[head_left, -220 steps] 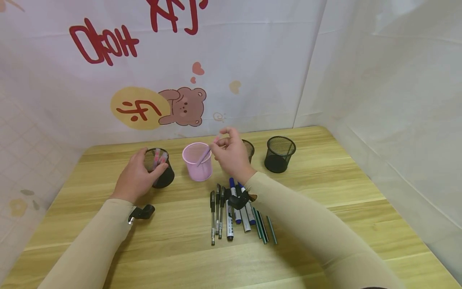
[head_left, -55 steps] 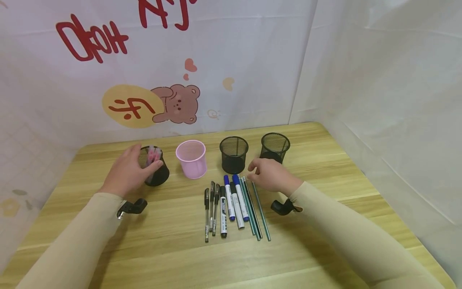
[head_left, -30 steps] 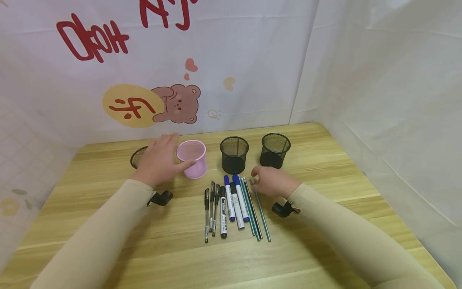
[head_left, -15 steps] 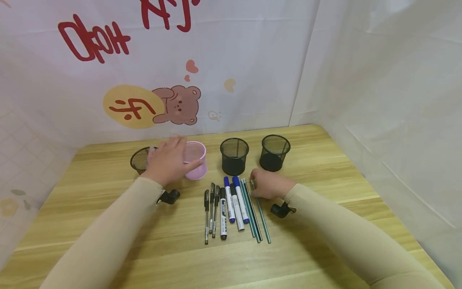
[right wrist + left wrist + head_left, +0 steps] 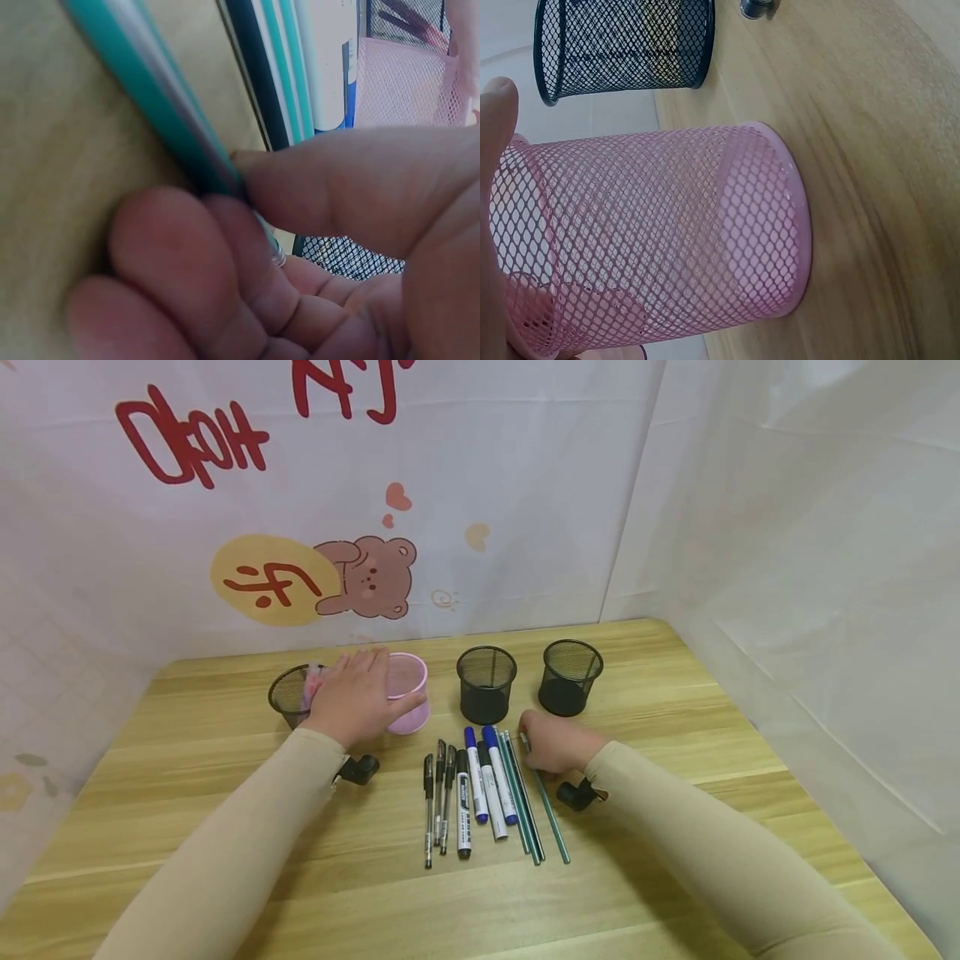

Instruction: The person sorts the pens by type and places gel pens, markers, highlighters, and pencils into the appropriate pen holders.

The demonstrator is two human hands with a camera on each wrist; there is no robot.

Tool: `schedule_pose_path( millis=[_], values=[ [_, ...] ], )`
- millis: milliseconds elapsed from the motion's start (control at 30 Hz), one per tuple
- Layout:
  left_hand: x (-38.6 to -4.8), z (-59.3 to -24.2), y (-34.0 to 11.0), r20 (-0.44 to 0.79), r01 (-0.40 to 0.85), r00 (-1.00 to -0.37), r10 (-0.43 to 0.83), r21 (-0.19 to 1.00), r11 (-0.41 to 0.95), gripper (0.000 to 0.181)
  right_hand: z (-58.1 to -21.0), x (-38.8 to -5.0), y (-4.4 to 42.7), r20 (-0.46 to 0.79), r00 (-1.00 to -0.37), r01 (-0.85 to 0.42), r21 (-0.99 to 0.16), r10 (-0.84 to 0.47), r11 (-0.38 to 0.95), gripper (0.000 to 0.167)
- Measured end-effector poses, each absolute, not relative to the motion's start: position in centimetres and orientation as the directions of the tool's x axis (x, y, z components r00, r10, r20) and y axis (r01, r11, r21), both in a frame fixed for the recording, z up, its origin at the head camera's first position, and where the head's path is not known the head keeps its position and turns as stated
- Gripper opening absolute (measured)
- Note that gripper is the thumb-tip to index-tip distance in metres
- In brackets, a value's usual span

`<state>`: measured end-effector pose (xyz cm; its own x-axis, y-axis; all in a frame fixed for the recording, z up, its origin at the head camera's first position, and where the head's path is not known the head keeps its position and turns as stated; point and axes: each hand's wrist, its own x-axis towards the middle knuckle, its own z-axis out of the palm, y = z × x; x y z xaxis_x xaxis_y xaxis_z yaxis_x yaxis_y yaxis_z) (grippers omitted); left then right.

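My left hand [image 5: 358, 697] holds the pink mesh pen holder [image 5: 411, 720] near its rim, thumb on the near side. The left wrist view shows the thumb by the top of this pink holder [image 5: 660, 232], with fingers partly seen through the mesh. My right hand [image 5: 558, 742] pinches a green pencil [image 5: 553, 820] near its upper end; the pencil lies along the table. Close up in the right wrist view, thumb and curled fingers meet on the green pencil [image 5: 161, 90]. Beside it lie other pencils [image 5: 525, 810], whiteboard markers [image 5: 491, 793] and black gel pens [image 5: 438, 793].
A black mesh holder [image 5: 287, 700] with pink pens [image 5: 312, 683] stands left of my left hand. Two more black mesh holders stand behind the pens, one in the middle [image 5: 486, 689] and one at right [image 5: 570, 681]. A white printed cloth [image 5: 525, 527] hangs behind the table.
My left hand has moved right from the left black holder to the pink one. My right hand, earlier holding a pink pen, now pinches the green pencil, whose lower end has shifted slightly right.
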<state>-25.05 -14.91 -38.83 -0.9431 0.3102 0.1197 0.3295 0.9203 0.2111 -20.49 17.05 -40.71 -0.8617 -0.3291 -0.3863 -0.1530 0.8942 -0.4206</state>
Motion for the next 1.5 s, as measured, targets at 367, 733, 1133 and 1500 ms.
schedule_pose_path(
  millis=[367,733,1133,1500],
  values=[
    [-24.9,-39.1,-14.8,0.124,0.305,-0.95,0.286,0.192,0.933,0.098,-40.6,-20.4,16.8,-0.44,-0.854,-0.02,-0.502,-0.276,0.864,0.047],
    [-24.8,-39.1,-14.6,0.137,0.307,-0.949,0.285,0.185,0.934,0.097,-41.2,-20.4,17.6,-0.435,-0.858,0.018,-0.555,-0.272,0.832,0.05],
    [-24.5,-38.9,-14.5,0.141,0.316,-0.946,0.293,0.181,0.931,0.095,-40.7,-20.3,17.7,-0.381,-0.891,0.014,-0.564,-0.245,0.825,0.049],
    [-24.7,-39.1,-14.6,0.141,0.312,-0.947,0.289,0.176,0.934,0.097,-39.1,-20.5,18.4,-0.216,-0.937,-0.08,-0.634,-0.274,0.769,0.046]
  ],
)
